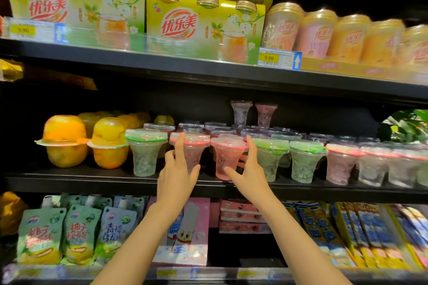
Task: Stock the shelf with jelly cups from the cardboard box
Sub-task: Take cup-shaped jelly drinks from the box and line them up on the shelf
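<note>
On the middle shelf (pixel 92 184) stands a front row of clear jelly cups with green or red rims. My left hand (pixel 177 170) wraps around the narrow body of a red-rimmed jelly cup (pixel 196 140), with the index finger up against its lid. My right hand (pixel 249 170) grips a pink jelly cup (pixel 225 157) right beside it, thumb in front and index finger along its right side. This pink cup tilts slightly, its base near the shelf's front edge. The cardboard box is not in view.
Green-rimmed cups (pixel 146 152) (pixel 269 157) flank the two held ones, and more cups fill the rows behind. Orange fruit cups (pixel 66 141) stand at the left. Yellow drink packs (pixel 203 25) sit on the shelf above, pouches (pixel 81 233) and snack packs on the one below.
</note>
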